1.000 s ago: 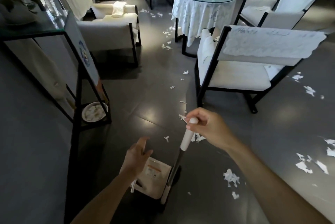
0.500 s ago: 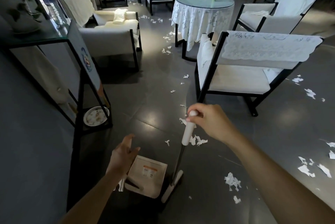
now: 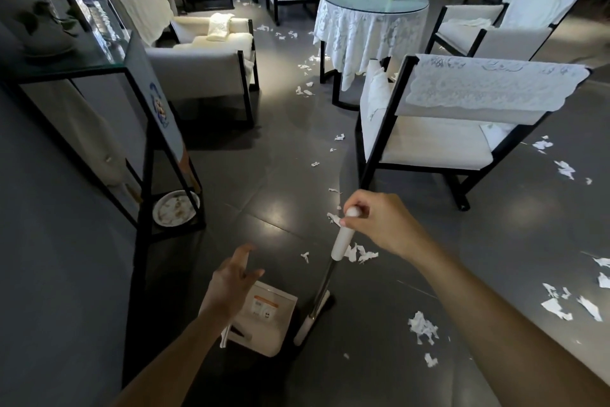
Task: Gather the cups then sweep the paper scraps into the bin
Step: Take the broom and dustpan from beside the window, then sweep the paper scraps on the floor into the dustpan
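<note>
1. Head view. We judge the step in hand to be the sweeping. No cups and no bin can be made out here.
2. The right hand [image 3: 373, 222] is curled round the white top of the broom handle [image 3: 343, 236], fingers and thumb closed on it. The shaft slants toward 7 o'clock, down to the broom head [image 3: 310, 321] on the floor.
3. The left hand [image 3: 234, 281] is spread, fingers apart and relaxed, above the dustpan [image 3: 267, 317]. It holds nothing; we cannot tell whether it touches the pan.
4. The nearest paper scraps [image 3: 358, 253] lie at 1 o'clock from the broom head, and another clump [image 3: 422, 326] lies at 3 o'clock. More trail toward 12 o'clock, past the armchair [image 3: 462, 129], to the round worktop [image 3: 373, 1].
5. Our advice: take up the dustpan with the left hand and set its lip flat on the floor. Draw short, low strokes toward it, since light scraps will flutter. Clear round the chair legs first.
</note>
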The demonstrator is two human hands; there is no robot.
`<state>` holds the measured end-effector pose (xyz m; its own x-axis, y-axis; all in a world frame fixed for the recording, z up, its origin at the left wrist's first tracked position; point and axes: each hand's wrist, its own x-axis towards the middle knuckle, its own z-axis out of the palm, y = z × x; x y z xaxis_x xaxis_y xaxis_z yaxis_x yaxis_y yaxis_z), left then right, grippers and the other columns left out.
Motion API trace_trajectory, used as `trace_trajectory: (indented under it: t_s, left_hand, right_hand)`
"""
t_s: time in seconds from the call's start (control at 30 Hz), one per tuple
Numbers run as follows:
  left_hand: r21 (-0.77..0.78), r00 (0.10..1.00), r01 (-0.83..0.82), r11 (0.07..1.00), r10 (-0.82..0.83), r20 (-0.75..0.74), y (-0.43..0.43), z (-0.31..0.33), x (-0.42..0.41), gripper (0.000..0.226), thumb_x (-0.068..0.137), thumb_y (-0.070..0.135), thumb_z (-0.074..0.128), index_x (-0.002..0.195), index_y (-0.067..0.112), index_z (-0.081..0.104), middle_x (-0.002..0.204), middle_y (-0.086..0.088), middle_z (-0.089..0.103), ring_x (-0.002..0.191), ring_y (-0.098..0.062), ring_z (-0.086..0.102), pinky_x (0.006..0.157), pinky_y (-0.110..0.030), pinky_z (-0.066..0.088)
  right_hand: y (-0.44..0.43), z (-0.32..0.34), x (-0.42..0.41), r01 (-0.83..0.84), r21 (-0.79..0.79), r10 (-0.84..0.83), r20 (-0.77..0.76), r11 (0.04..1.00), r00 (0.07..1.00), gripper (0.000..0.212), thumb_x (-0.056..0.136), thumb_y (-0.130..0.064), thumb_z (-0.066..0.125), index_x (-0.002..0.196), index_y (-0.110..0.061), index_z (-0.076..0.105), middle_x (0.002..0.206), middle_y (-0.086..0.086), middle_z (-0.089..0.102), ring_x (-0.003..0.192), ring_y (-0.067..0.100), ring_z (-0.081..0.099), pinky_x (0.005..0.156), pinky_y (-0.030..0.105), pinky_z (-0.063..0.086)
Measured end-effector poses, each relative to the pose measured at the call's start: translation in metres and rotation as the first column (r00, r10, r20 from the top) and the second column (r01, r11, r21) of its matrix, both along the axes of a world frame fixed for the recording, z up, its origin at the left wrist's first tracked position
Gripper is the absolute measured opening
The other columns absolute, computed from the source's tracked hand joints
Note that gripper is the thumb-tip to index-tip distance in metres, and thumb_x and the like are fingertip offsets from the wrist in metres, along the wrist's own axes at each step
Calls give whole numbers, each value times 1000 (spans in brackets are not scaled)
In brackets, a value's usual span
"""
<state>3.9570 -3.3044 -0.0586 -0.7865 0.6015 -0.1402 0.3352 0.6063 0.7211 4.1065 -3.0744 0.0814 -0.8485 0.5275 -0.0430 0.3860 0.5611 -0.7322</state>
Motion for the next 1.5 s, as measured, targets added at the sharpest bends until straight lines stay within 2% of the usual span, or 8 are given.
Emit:
trace_trajectory:
  t_s: [0.27, 0.43, 0.67, 0.83, 0.9, 1.0, 1.23, 1.5]
  left_hand:
    - [19, 1000, -8, 1000, 8, 22, 3, 2, 2, 44, 89, 25, 62, 128, 27, 42, 75, 1, 50, 60, -10, 51, 55, -20, 45]
    - [22, 999, -4, 1000, 3, 53, 4, 2, 4, 44, 88, 24, 63, 127, 27, 42, 74, 0, 50, 60, -10, 50, 52, -20, 44]
    - [-1, 998, 48, 999, -48, 46, 14, 8, 7, 44, 89, 24, 62, 128, 25, 41, 79, -2, 53, 61, -11, 52, 56, -21, 45]
    - [-74, 982, 187, 980, -184, 43, 15, 5, 21, 44, 91, 27, 59, 130, 28, 40, 80, 3, 50, 65, -9, 50, 61, -18, 43]
    - [-100, 980, 197, 975, -194, 40, 13, 3, 23, 46, 90, 28, 60, 131, 27, 40, 81, 2, 51, 68, -9, 52, 62, -18, 44]
    - [-96, 982, 181, 979, -174, 77, 12, 0, 23, 47, 90, 28, 60, 132, 27, 39, 99, -2, 57, 81, -10, 57, 74, -27, 53]
    - [-59, 985, 122, 991, -114, 132, 10, 3, 18, 49, 87, 25, 63, 130, 32, 40, 127, -6, 51, 98, -14, 56, 85, -40, 54]
    - [-76, 980, 173, 982, -164, 111, 9, -11, 30, 48, 90, 32, 59, 131, 39, 36, 130, -6, 47, 105, -9, 43, 85, -33, 46]
  right_hand:
    - [-1, -23, 2, 30, 14, -32, 257, 999, 966, 20, 92, -25, 53, 108, -20, 63, 102, 3, 64, 65, 8, 54, 48, 12, 34]
    - [-1, -24, -1, 120, -24, -112, 210, 993, 971, 24, 92, -22, 60, 114, -15, 62, 106, 11, 63, 74, 18, 52, 67, 21, 38]
    - [22, 12, 5, 52, -178, -18, 184, 983, 983, 38, 84, -2, 62, 104, -32, 52, 98, -7, 69, 90, 11, 66, 79, 34, 55]
    - [22, -4, 16, 196, -193, -122, 340, 961, 932, 30, 91, -16, 58, 121, -8, 58, 118, 10, 62, 108, 25, 60, 94, 41, 48]
    - [24, -3, 18, 273, -181, -166, 454, 945, 876, 41, 96, -33, 52, 115, 3, 58, 105, 16, 64, 103, 35, 63, 90, 47, 53]
    - [26, -1, 21, 383, -274, -112, 667, 882, 736, 34, 101, -18, 43, 121, 9, 46, 72, 19, 62, 80, 41, 69, 73, 46, 59]
    - [10, -40, 46, 540, -467, 229, 863, 700, 450, 17, 98, -7, 43, 86, 4, 48, 72, 10, 46, 31, 8, 45, 32, 11, 36]
    - [21, -57, 88, 270, -347, 199, 869, 898, 454, 13, 94, -5, 48, 104, 1, 51, 63, 9, 46, 41, 12, 42, 33, 15, 32]
